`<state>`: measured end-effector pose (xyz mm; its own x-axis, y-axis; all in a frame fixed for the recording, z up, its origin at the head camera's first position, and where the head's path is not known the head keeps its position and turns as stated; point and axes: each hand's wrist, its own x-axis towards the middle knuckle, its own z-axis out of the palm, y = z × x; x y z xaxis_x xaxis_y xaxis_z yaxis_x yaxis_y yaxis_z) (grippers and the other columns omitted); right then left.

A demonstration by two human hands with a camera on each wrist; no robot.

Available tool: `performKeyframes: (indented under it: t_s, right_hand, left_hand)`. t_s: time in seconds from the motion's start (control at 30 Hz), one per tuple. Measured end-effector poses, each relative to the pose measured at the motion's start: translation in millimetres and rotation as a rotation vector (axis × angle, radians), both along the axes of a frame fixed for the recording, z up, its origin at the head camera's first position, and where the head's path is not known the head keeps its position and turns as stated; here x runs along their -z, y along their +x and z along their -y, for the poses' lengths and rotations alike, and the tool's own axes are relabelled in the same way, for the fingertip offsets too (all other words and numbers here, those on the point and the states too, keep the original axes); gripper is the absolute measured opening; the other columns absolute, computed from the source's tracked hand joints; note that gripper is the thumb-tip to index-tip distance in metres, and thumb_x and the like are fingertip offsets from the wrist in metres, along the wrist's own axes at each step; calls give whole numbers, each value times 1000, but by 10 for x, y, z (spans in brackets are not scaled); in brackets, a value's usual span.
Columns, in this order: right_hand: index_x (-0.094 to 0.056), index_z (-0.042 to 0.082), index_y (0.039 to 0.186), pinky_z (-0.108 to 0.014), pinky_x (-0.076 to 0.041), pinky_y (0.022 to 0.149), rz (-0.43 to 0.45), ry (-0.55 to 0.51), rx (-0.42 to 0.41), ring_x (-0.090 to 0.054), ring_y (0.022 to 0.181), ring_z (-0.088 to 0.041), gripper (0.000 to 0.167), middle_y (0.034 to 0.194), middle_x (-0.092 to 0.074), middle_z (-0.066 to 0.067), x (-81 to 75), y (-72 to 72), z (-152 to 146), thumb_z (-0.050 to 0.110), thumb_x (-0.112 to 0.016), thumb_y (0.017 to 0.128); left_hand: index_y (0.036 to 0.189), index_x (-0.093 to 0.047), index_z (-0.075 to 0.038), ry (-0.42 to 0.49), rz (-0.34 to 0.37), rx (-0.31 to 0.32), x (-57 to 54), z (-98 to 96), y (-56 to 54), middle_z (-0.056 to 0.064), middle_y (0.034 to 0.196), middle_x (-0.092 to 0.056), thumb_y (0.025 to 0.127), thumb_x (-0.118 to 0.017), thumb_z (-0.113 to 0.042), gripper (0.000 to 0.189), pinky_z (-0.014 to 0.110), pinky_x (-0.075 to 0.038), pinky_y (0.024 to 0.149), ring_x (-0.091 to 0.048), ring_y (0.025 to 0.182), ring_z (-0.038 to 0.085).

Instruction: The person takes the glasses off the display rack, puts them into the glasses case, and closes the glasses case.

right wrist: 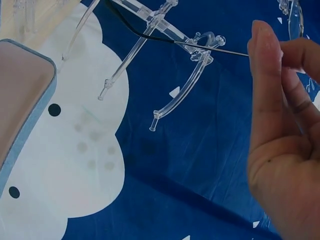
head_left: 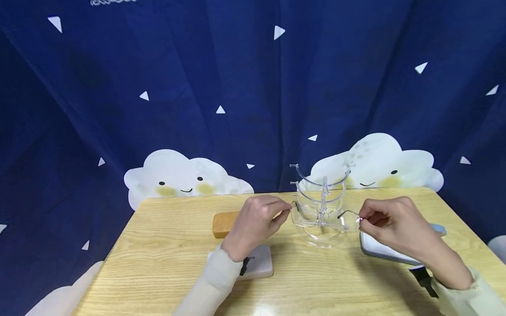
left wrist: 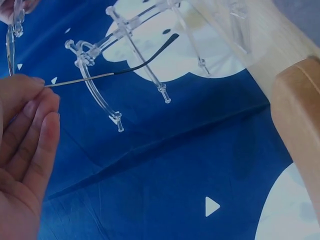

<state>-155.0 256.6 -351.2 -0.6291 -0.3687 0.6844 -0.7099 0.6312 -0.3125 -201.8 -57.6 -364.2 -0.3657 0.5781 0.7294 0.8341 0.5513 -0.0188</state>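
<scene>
A pair of rimless eyeglasses (head_left: 306,218) with thin metal temples and dark temple tips is held up between both hands, in front of a clear plastic display stand (head_left: 324,193). My left hand (head_left: 258,221) pinches the glasses near one hinge with thumb and fingertips. On the other side my right hand (head_left: 395,221) pinches them by the opposite hinge. In the left wrist view one temple (left wrist: 95,78) points away from the fingers toward the stand's curved arms (left wrist: 100,95). The right wrist view shows the other temple (right wrist: 210,48) crossing the stand's top arm (right wrist: 187,90).
An orange-brown glasses case (head_left: 224,224) lies left of the stand on the wooden table (head_left: 158,263). A pale case (head_left: 261,262) with dark lettering sits below the left wrist. Under the right hand lies a whitish case with a grey edge (head_left: 383,248), a blue item (head_left: 439,228) behind it.
</scene>
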Motion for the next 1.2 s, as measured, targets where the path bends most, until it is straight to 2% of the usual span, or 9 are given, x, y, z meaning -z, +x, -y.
performKeyframes:
  t_s: [0.23, 0.43, 0.73, 0.93, 1.07, 1.2]
  right_hand:
    - [-60, 30, 66, -7, -47, 51, -8, 19, -35, -54, 57, 19, 44, 61, -63, 22, 7, 3, 9, -11, -73, 59]
    - [-56, 29, 65, -7, -41, 48, -11, -12, -108, -48, 56, 18, 46, 60, -57, 23, 38, -21, -9, -13, -73, 59]
    - [-60, 25, 68, -9, -47, 48, 103, -81, -248, -60, 61, 12, 50, 67, -69, 14, 29, -24, -19, -22, -73, 63]
    - [-52, 25, 68, -7, -42, 45, 186, -98, -312, -66, 62, 6, 55, 72, -73, 11, 4, -10, -5, -25, -75, 68]
    - [-58, 20, 71, -11, -48, 47, 198, -179, -439, -69, 66, 2, 53, 75, -75, 5, 48, -43, -13, -31, -69, 66]
    - [-60, 11, 74, -19, -52, 49, 239, -290, -620, -72, 71, -7, 50, 79, -75, -6, 107, -106, -36, -38, -61, 66]
  left_hand:
    - [87, -83, -13, -23, 24, 39, 26, 45, 53, -5, 82, -80, 84, -81, -2, 11, 15, -59, 67, -73, 71, 4]
    - [86, -82, -14, -26, 12, 41, 2, 55, 60, -6, 83, -80, 85, -80, -3, 12, 15, -59, 69, -73, 73, 3]
    - [86, -82, -14, -21, 4, 49, -5, 77, 68, -7, 83, -80, 83, -82, -2, 12, 15, -60, 72, -74, 75, 3]
    - [85, -82, -14, -16, 5, 56, -3, 88, 78, -7, 81, -79, 83, -83, -2, 12, 14, -59, 71, -73, 72, 3]
    - [86, -82, -14, -13, 11, 61, -2, 97, 80, -7, 83, -80, 83, -83, -2, 12, 14, -59, 72, -73, 73, 3]
    - [87, -82, -13, -5, 15, 72, -12, 106, 84, -6, 84, -80, 83, -83, -2, 12, 14, -60, 73, -74, 75, 4]
